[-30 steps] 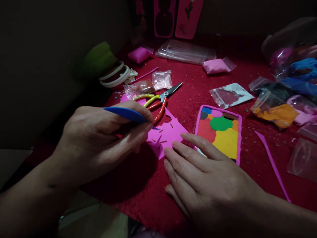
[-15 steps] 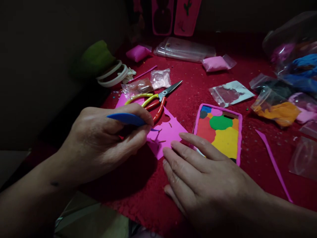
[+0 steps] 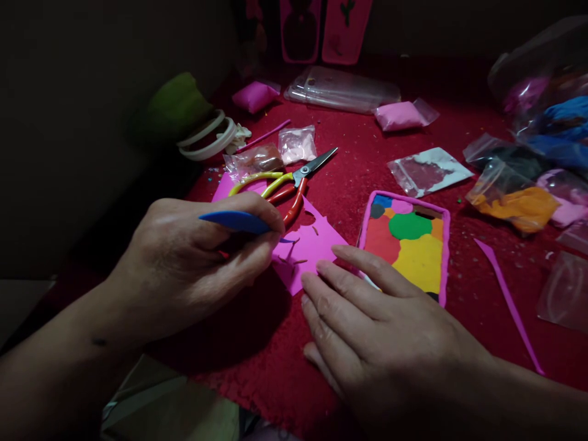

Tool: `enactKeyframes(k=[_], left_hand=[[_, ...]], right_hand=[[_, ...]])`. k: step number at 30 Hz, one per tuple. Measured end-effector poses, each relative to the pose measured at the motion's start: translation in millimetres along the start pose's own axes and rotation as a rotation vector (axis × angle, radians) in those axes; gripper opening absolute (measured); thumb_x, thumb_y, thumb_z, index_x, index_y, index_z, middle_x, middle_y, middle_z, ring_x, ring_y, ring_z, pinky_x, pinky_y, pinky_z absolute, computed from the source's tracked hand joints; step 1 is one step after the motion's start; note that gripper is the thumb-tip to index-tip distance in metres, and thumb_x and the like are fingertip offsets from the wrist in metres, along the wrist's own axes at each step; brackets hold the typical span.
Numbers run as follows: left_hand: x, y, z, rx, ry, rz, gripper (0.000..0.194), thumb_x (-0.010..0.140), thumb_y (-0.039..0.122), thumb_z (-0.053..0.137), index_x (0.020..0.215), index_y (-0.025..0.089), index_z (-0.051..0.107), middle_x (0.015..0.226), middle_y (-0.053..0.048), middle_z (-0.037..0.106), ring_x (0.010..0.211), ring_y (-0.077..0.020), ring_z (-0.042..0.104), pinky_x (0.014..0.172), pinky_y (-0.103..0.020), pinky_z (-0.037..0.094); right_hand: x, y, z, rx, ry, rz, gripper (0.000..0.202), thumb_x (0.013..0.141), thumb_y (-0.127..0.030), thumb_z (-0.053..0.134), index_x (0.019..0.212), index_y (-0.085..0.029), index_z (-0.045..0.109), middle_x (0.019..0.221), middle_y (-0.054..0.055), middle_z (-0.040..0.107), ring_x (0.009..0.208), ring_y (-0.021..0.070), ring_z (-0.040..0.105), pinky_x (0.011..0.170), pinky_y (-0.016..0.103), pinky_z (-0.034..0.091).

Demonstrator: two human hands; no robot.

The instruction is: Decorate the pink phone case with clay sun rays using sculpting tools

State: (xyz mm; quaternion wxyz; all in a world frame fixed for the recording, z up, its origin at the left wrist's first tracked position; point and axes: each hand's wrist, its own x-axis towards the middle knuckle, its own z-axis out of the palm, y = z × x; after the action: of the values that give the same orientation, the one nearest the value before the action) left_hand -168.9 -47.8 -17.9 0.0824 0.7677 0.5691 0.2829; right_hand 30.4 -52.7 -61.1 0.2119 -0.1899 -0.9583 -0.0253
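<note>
My left hand is closed round a blue clay modelling tool, its thin tip down at a pink sheet. Small thin brown pieces lie on the sheet near the tip. My right hand rests flat with fingers stretched out, its fingertips on the sheet's near right edge. Right beside that hand lies a phone case with a pink rim and patches of coloured clay; its lower end is partly hidden by the hand. Scissors with yellow and red handles lie across the sheet's far side.
Clear phone cases and clay packets, one pink, lie at the back. Bags of clay crowd the right, near a pink modelling tool. White rings stand at left. The red cloth ends at the near edge.
Both hands stay almost where they were, the blue tool's tip still at the pink sheet. The view has shifted very slightly.
</note>
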Motion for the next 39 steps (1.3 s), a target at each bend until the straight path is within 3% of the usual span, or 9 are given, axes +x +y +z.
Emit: enactKeyframes(k=[15,20,27,30,32,39], left_hand=[[-2.1,-0.3,0.4,-0.009,-0.005,-0.003,0.013,0.083,0.025,0.06,0.081,0.016,0.068,0.075,0.007,0.07,0.049,0.0001,0.054,0.05,-0.009,0.04],[-1.4,-1.5,-0.7,-0.015,-0.01,0.021,0.014,0.083,0.026,0.06,0.082,0.015,0.069,0.068,0.007,0.067,0.048,-0.0004,0.054,0.05,-0.009,0.04],[-2.8,0.0,-1.2,-0.058,0.043,-0.084,0.014,0.081,0.029,0.061,0.079,0.017,0.069,0.074,0.005,0.07,0.049,-0.002,0.056,0.052,-0.012,0.044],[-0.7,-4.2,-1.9,-0.065,0.058,-0.091,0.015,0.08,0.031,0.062,0.079,0.018,0.07,0.064,0.006,0.067,0.044,-0.0027,0.054,0.045,-0.013,0.041],[2.2,-8.6,-2.4,-0.073,0.06,-0.014,0.015,0.08,0.031,0.062,0.079,0.019,0.07,0.055,0.007,0.063,0.039,-0.0025,0.051,0.042,-0.013,0.04],[7.6,-12.2,-1.7,-0.219,0.023,0.036,0.007,0.079,0.016,0.062,0.075,0.018,0.067,0.046,0.009,0.059,0.038,-0.0023,0.052,0.044,-0.01,0.042]], right_hand=[[1.7,0.2,-0.4,-0.005,-0.039,-0.002,0.016,0.088,-0.021,0.054,0.086,-0.015,0.069,0.096,0.011,0.072,0.09,0.0265,0.066,0.104,0.047,0.035],[0.1,0.0,5.0,-0.013,0.024,0.003,0.016,0.088,-0.022,0.054,0.084,-0.016,0.068,0.095,0.011,0.072,0.093,0.0285,0.065,0.105,0.048,0.032],[-2.4,-0.9,0.7,0.021,0.021,-0.004,0.016,0.088,-0.02,0.053,0.083,-0.015,0.067,0.092,0.012,0.072,0.087,0.0266,0.065,0.106,0.049,0.031],[-0.9,-0.6,-0.3,0.026,0.025,-0.006,0.017,0.088,-0.019,0.052,0.082,-0.014,0.068,0.091,0.012,0.072,0.085,0.0267,0.066,0.103,0.049,0.035],[0.3,-0.4,0.3,0.032,0.02,-0.007,0.019,0.088,-0.02,0.052,0.082,-0.013,0.068,0.091,0.013,0.072,0.086,0.0274,0.066,0.102,0.05,0.036],[1.1,-1.7,-2.6,0.099,0.071,-0.03,0.017,0.086,-0.018,0.053,0.078,-0.015,0.067,0.083,0.01,0.072,0.076,0.0233,0.064,0.1,0.051,0.038]])
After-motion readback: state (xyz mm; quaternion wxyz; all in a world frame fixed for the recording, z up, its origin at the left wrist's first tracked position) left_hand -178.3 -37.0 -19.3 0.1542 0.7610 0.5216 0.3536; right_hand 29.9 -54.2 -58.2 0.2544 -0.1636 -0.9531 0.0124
